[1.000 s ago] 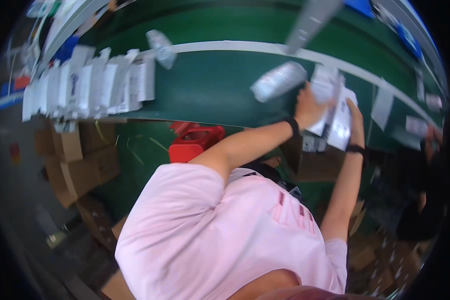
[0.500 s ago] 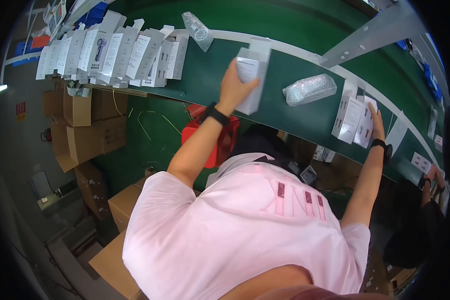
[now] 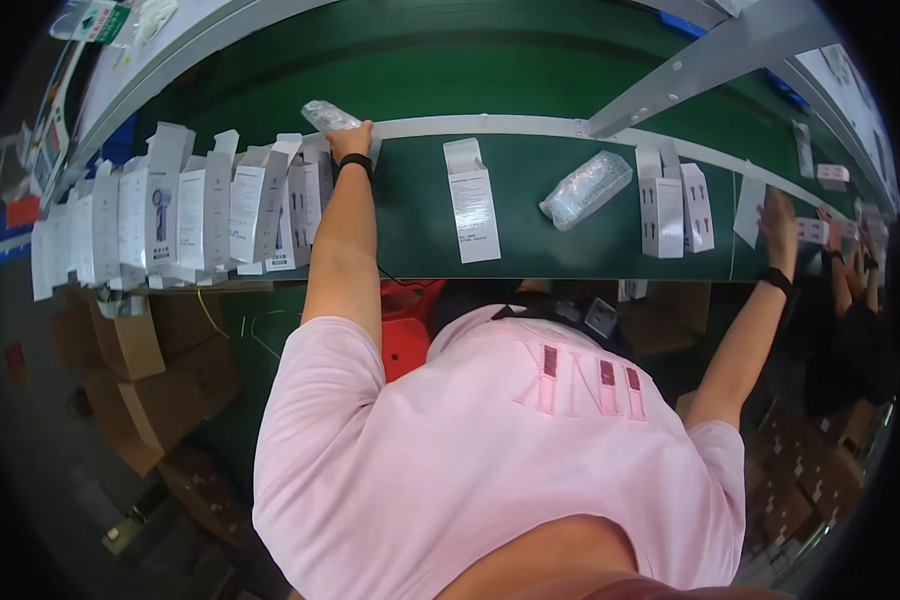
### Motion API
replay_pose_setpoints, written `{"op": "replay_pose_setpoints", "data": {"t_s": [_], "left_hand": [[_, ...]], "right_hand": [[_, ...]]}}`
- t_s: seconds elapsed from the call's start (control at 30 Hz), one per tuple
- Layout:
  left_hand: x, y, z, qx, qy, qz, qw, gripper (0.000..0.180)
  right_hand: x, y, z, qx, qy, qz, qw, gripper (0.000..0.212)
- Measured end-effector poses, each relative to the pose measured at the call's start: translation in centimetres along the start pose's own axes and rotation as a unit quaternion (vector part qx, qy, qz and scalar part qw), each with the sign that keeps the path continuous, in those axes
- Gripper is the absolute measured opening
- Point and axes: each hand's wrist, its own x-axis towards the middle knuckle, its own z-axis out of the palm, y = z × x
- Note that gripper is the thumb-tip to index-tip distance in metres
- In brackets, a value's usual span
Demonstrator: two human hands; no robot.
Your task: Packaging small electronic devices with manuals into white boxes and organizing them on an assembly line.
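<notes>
Since a moment ago, my left hand (image 3: 351, 138) has moved from the white box (image 3: 472, 200) to a clear bag (image 3: 330, 116) at the upper left, fingers curled on it. That box now lies flat on the green belt (image 3: 530, 80). My right hand (image 3: 780, 225) lies open on a white card (image 3: 751, 207) at the right.

A green conveyor belt (image 3: 530, 90) curves across the upper part of the view, crossed near its right end by a grey metal bar (image 3: 710, 55). A single white carton (image 3: 472, 200) lies flat near the middle of the belt's near edge, with a clear bubble-wrap packet (image 3: 585, 188) just to its right and a pair of upright white boxes (image 3: 675, 205) beyond that. Below the belt's left end stand brown cardboard boxes (image 3: 135, 375); a red crate (image 3: 405, 335) sits under its middle.
</notes>
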Motion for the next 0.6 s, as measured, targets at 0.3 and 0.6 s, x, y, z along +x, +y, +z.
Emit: {"op": "replay_pose_setpoints", "data": {"t_s": [0.3, 0.6], "left_hand": [[-21.4, 3.3, -11.1, -0.415, -0.54, 0.268, 0.681, 0.079], [-26.2, 3.9, -14.0, -0.508, -0.714, 0.078, 0.476, 0.085]], "right_hand": [[-30.4, -22.9, 18.1, -0.041, -0.185, -0.461, 0.867, 0.087], [-35.5, -21.4, 27.5, -0.128, -0.221, -0.604, 0.755, 0.032]]}}
